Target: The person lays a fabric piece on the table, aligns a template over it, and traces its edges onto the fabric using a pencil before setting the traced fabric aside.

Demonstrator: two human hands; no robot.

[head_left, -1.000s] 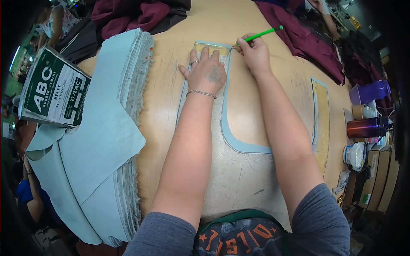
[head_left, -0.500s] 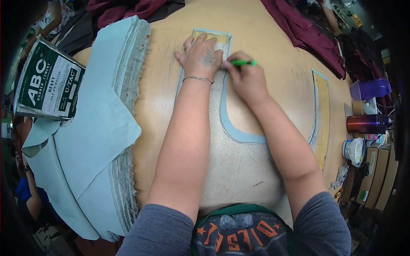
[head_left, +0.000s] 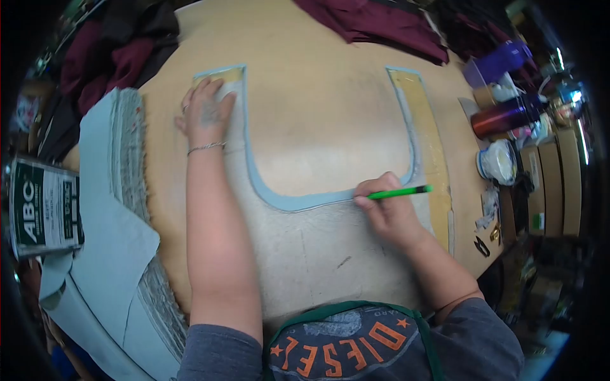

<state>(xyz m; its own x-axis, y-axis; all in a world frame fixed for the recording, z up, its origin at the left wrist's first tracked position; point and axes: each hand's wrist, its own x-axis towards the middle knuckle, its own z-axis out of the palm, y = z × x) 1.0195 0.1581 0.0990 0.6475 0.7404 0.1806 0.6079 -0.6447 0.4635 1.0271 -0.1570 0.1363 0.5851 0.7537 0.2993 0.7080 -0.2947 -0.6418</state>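
Note:
My left hand lies spread on the upper left arm of a large U-shaped grey pattern, near its yellow taped end. Light blue fabric shows as a strip along the pattern's inner curve. My right hand holds a green pencil at the bottom of that curve, right of its middle. The pencil's tip is hidden by my fingers. Yellow tape also covers the pattern's right arm.
A thick stack of light blue fabric lies at the left, beside a rubber cement can. Maroon cloth is at the far edge. At the right are a purple tumbler, a wrapped roll and small black snips.
My right hand has moved with the pencil from the pattern's upper left arm down along the inner edge to the bottom curve. My left hand stays on the left arm; the view has shifted right.

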